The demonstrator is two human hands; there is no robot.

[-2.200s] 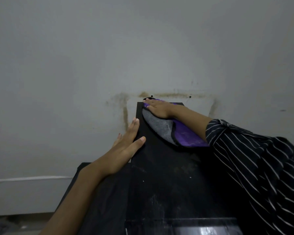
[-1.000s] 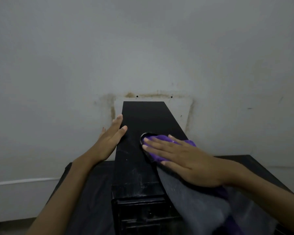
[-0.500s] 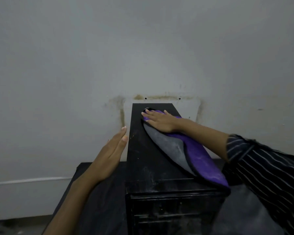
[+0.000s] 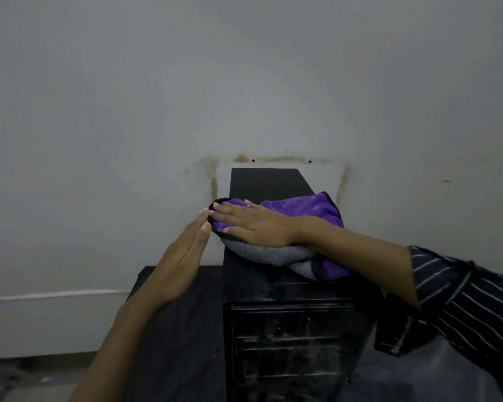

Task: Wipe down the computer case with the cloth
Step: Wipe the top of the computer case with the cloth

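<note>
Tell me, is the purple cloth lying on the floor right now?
No. The purple cloth lies on top of the black computer case, pressed flat under the right hand.

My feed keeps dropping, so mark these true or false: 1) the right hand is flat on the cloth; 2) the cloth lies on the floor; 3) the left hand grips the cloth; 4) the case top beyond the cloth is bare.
1) True: the right hand presses flat on the cloth.
2) False: it lies on top of the computer case.
3) False: the left hand is open with straight fingers beside the case, holding nothing.
4) True: the far stretch of the top shows only black surface.
</note>
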